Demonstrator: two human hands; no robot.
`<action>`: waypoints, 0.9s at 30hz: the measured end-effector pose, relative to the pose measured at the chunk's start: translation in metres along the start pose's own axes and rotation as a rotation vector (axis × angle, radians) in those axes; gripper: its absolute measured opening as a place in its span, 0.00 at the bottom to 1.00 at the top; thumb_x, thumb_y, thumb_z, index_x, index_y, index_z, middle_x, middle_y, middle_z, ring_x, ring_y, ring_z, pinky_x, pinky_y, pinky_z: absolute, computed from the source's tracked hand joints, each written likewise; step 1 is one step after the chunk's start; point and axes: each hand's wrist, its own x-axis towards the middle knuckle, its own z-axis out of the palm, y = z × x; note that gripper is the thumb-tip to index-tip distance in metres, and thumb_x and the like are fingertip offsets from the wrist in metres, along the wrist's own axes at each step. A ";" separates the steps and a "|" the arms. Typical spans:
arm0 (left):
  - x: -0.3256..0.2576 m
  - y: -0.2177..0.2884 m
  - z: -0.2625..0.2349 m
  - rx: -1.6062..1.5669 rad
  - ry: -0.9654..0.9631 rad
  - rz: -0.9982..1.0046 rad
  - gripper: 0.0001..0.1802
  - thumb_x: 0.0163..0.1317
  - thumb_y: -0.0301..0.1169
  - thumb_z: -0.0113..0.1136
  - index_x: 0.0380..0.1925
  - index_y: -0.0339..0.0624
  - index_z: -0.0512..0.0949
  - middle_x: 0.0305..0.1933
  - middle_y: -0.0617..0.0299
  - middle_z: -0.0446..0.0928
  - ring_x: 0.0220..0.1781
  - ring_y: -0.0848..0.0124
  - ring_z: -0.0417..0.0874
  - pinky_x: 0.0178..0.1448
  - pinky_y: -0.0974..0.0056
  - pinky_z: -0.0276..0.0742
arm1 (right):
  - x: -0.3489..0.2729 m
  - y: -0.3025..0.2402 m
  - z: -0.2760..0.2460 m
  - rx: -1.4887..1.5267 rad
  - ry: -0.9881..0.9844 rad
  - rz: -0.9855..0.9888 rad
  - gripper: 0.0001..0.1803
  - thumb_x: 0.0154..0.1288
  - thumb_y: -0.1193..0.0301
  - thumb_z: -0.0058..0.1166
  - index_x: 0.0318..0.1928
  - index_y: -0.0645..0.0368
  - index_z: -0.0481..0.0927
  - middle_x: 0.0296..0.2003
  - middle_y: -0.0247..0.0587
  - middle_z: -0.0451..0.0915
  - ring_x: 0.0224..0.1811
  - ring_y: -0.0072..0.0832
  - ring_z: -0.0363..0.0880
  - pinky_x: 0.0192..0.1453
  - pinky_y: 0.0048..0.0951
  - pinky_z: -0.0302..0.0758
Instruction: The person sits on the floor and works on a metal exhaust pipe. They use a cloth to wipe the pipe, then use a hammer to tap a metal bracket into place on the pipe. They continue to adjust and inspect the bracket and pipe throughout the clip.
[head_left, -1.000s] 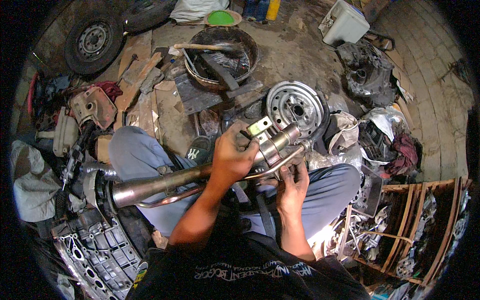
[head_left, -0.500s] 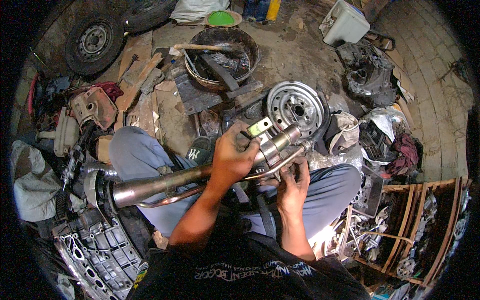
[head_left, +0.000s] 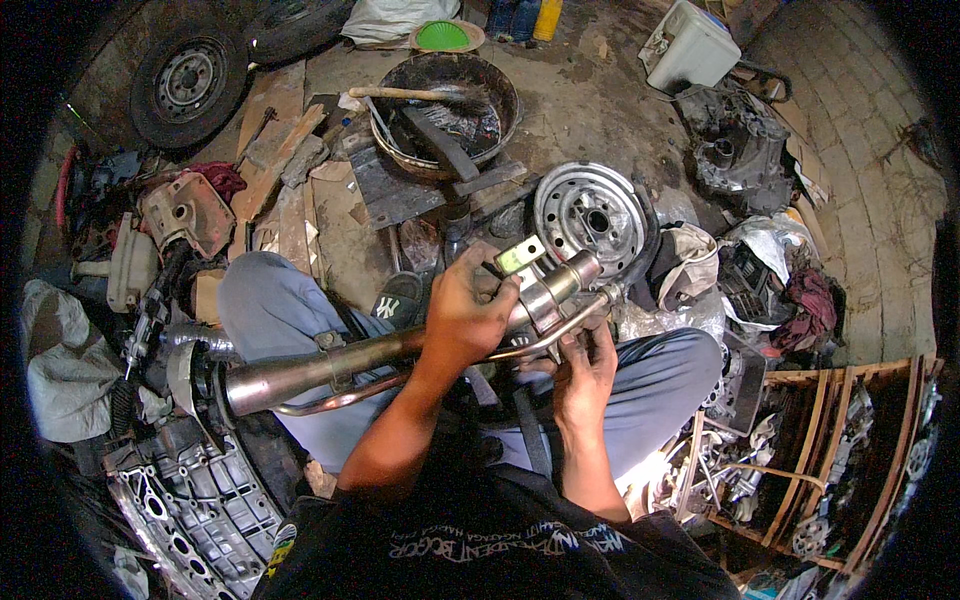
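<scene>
Across my lap lies a metal pipe (head_left: 300, 378), its wide end at the left and its narrower end up to the right. A thinner tube (head_left: 340, 400) runs along its near side. From above, my left hand (head_left: 468, 305) grips the pipe near its right part, next to a yellowish flat bracket (head_left: 518, 255) with a hole. Below the right end, my right hand (head_left: 588, 365) is closed at the thinner tube, thumb and fingers pinched on a small part there. What exactly sits between those fingertips is mostly hidden.
A steel wheel rim (head_left: 592, 215) lies just beyond the pipe's right end. Farther off stands a black basin (head_left: 510, 110) with a wooden-handled tool (head_left: 400, 94) across it. An engine block (head_left: 205, 510) is at lower left, a gearbox casing (head_left: 735, 150) at far right, a wooden rack (head_left: 800, 450) at right.
</scene>
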 end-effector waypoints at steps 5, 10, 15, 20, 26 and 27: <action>0.000 0.004 -0.002 -0.024 -0.067 -0.083 0.11 0.58 0.24 0.63 0.40 0.37 0.74 0.27 0.63 0.77 0.26 0.78 0.76 0.31 0.67 0.73 | -0.001 0.002 -0.003 -0.014 0.000 -0.027 0.07 0.70 0.77 0.49 0.45 0.67 0.68 0.41 0.45 0.72 0.37 0.35 0.79 0.32 0.38 0.87; 0.000 0.005 -0.003 -0.009 -0.048 -0.029 0.11 0.58 0.24 0.63 0.40 0.37 0.74 0.28 0.63 0.77 0.28 0.78 0.77 0.33 0.67 0.73 | -0.005 -0.002 0.005 -0.074 0.032 -0.048 0.09 0.69 0.78 0.51 0.46 0.68 0.69 0.41 0.45 0.73 0.38 0.35 0.80 0.34 0.36 0.87; -0.003 0.008 -0.001 -0.011 0.030 -0.038 0.10 0.58 0.25 0.62 0.40 0.37 0.75 0.24 0.58 0.80 0.25 0.77 0.79 0.32 0.67 0.74 | -0.010 -0.007 0.007 -0.177 0.004 -0.037 0.09 0.68 0.80 0.51 0.46 0.69 0.70 0.40 0.45 0.75 0.37 0.33 0.81 0.36 0.36 0.87; 0.000 0.009 -0.003 -0.024 -0.031 -0.032 0.10 0.59 0.25 0.61 0.41 0.37 0.75 0.25 0.60 0.80 0.27 0.80 0.78 0.31 0.69 0.74 | -0.004 -0.002 -0.007 -0.214 -0.044 -0.054 0.09 0.68 0.81 0.50 0.47 0.70 0.70 0.41 0.46 0.76 0.37 0.32 0.81 0.37 0.38 0.87; -0.001 0.008 -0.006 -0.109 -0.112 -0.141 0.17 0.57 0.24 0.63 0.47 0.39 0.74 0.29 0.63 0.79 0.30 0.78 0.78 0.35 0.69 0.75 | -0.005 -0.003 0.000 -0.082 -0.042 -0.046 0.10 0.68 0.80 0.50 0.48 0.70 0.69 0.41 0.46 0.76 0.41 0.32 0.80 0.38 0.38 0.88; 0.000 0.005 -0.008 -0.125 -0.159 -0.184 0.20 0.57 0.24 0.65 0.50 0.39 0.73 0.30 0.65 0.78 0.31 0.78 0.77 0.37 0.69 0.75 | -0.005 -0.002 0.000 -0.082 -0.043 -0.042 0.11 0.68 0.81 0.50 0.49 0.69 0.69 0.42 0.46 0.75 0.41 0.32 0.80 0.38 0.38 0.88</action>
